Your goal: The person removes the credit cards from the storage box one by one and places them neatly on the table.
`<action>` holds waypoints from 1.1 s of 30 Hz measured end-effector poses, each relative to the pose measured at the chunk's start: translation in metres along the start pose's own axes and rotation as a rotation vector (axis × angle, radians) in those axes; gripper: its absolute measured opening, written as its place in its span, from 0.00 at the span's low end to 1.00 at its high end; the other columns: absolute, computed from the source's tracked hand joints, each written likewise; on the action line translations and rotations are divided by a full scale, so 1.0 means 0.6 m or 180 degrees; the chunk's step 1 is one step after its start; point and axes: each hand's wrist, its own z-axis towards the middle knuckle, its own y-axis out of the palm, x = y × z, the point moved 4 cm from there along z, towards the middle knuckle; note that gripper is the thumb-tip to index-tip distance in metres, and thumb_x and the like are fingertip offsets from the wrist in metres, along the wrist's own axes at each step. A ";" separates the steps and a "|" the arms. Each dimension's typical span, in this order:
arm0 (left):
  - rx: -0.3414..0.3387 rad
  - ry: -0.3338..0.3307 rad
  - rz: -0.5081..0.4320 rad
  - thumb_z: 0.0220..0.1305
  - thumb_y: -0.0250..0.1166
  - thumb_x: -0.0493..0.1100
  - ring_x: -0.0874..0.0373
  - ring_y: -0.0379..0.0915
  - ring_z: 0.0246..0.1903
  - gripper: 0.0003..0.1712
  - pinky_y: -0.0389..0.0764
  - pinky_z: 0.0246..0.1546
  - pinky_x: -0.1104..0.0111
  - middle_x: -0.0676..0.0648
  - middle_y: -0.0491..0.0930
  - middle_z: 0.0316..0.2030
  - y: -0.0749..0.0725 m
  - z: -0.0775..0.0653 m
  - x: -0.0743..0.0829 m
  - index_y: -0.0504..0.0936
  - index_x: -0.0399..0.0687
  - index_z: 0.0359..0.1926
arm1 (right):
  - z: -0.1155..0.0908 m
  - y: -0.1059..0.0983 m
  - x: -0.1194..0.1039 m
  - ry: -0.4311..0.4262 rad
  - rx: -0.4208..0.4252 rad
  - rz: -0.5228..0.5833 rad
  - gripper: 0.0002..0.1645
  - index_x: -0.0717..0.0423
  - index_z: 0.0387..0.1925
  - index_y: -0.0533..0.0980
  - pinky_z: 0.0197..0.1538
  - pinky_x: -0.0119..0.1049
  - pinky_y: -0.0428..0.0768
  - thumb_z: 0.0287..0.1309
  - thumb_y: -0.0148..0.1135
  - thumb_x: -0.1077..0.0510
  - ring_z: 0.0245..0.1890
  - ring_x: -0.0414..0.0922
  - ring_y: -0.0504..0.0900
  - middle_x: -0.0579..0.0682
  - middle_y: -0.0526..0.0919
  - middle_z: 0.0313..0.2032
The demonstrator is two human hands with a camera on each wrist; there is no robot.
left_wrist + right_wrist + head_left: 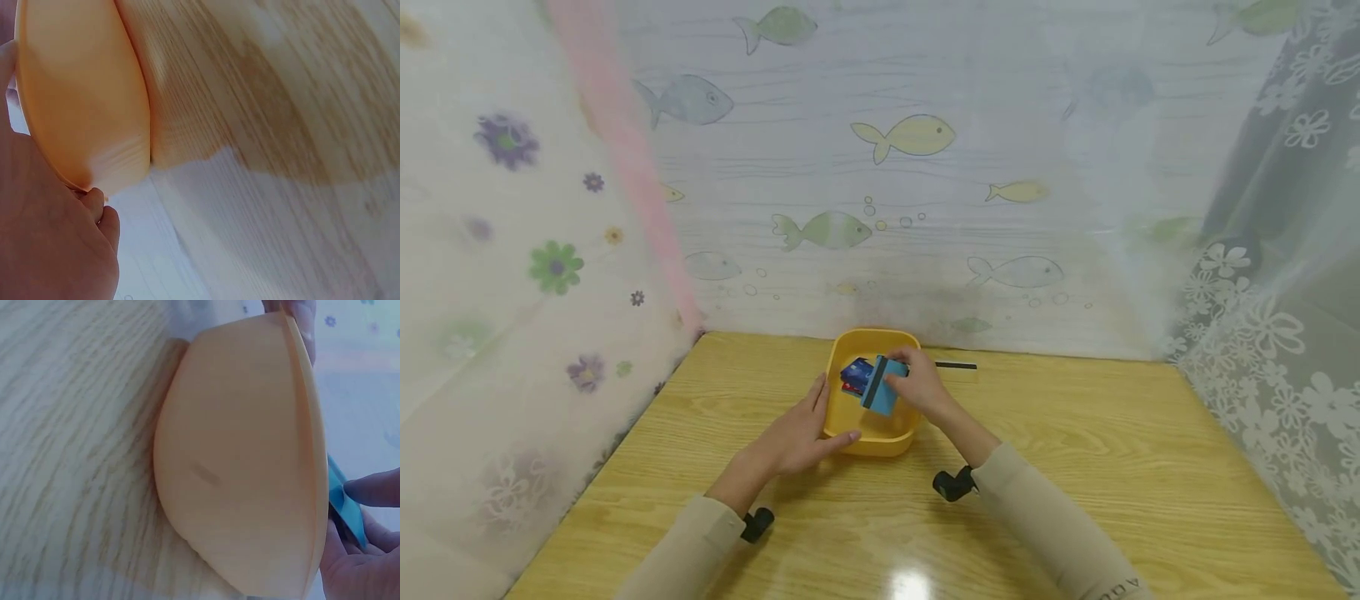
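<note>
A yellow plastic bin (880, 447) stands on the table. My left hand (797, 433) grips its left side, with the thumb along the near rim; in the left wrist view the fingers curl at the bin's edge (94, 125). Over the bin's right side, my right hand (917, 385) pinches a light blue card with a dark stripe (886, 398). In the right wrist view that blue card (350, 515) shows just past the rim, between thumb and fingers. Dark blue cards (855, 372) and a red one (850, 388) lie inside the bin, partly hidden by the held card.
On the wooden table (1075, 467), right of the bin, lies a black strip (957, 365), seemingly the stripe of a pale card. A fish-patterned curtain (917, 208) hangs behind the table's far edge. Flowered curtains (535, 333) flank it.
</note>
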 end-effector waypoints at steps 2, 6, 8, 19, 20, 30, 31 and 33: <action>-0.0023 -0.0011 -0.0003 0.65 0.47 0.82 0.39 0.46 0.78 0.68 0.60 0.74 0.49 0.38 0.31 0.81 0.000 0.000 0.001 0.34 0.36 0.81 | -0.003 -0.002 0.001 0.0009 0.0009 -0.0017 0.20 0.64 0.57 0.78 0.58 0.50 0.81 0.64 0.64 0.67 0.61 0.59 0.77 0.62 0.81 0.57; -0.0057 -0.0039 -0.0026 0.65 0.47 0.82 0.39 0.46 0.78 0.68 0.59 0.74 0.48 0.38 0.31 0.81 -0.002 0.000 0.003 0.33 0.36 0.81 | -0.009 -0.004 0.004 0.0087 -0.0012 0.0040 0.20 0.63 0.57 0.79 0.60 0.51 0.80 0.64 0.64 0.67 0.64 0.58 0.75 0.61 0.80 0.59; -0.0063 -0.0055 -0.0034 0.65 0.48 0.82 0.39 0.46 0.78 0.68 0.59 0.74 0.48 0.39 0.30 0.81 -0.003 -0.001 0.004 0.33 0.36 0.81 | -0.012 -0.004 0.006 0.0105 -0.0037 0.0079 0.20 0.64 0.58 0.78 0.61 0.51 0.79 0.65 0.64 0.67 0.64 0.58 0.74 0.61 0.80 0.60; -0.0014 -0.0039 -0.0039 0.65 0.47 0.82 0.40 0.46 0.78 0.68 0.59 0.74 0.48 0.39 0.31 0.81 0.003 0.001 -0.001 0.33 0.37 0.81 | -0.024 -0.007 0.021 -0.0072 -0.0095 0.0395 0.21 0.69 0.60 0.76 0.53 0.46 0.83 0.67 0.63 0.68 0.57 0.61 0.79 0.64 0.78 0.60; -0.0005 -0.0036 -0.0044 0.65 0.47 0.82 0.40 0.46 0.78 0.67 0.59 0.74 0.48 0.39 0.31 0.81 0.003 0.002 -0.002 0.33 0.38 0.81 | -0.025 -0.007 0.023 -0.0072 -0.0090 0.0392 0.20 0.68 0.59 0.76 0.52 0.45 0.83 0.67 0.63 0.68 0.56 0.60 0.79 0.64 0.78 0.59; 0.0060 -0.0077 -0.0105 0.65 0.50 0.80 0.40 0.45 0.78 0.67 0.57 0.75 0.48 0.39 0.32 0.81 0.005 0.003 -0.002 0.33 0.38 0.81 | -0.030 -0.011 0.028 -0.0241 -0.0229 0.0354 0.18 0.64 0.57 0.78 0.47 0.41 0.82 0.67 0.62 0.69 0.48 0.56 0.81 0.60 0.81 0.58; 0.0058 -0.0084 -0.0105 0.65 0.50 0.81 0.41 0.45 0.78 0.68 0.57 0.75 0.48 0.39 0.32 0.81 0.006 0.003 -0.003 0.33 0.38 0.81 | -0.031 -0.011 0.028 -0.0264 -0.0256 0.0352 0.18 0.64 0.57 0.78 0.47 0.40 0.83 0.67 0.62 0.69 0.47 0.56 0.81 0.60 0.81 0.58; 0.0039 -0.0097 -0.0100 0.64 0.49 0.82 0.41 0.45 0.78 0.68 0.57 0.75 0.48 0.40 0.32 0.81 0.006 0.002 -0.002 0.33 0.38 0.81 | -0.034 -0.013 0.028 -0.0291 -0.0303 0.0344 0.18 0.65 0.57 0.78 0.46 0.40 0.83 0.68 0.61 0.69 0.48 0.56 0.82 0.61 0.81 0.58</action>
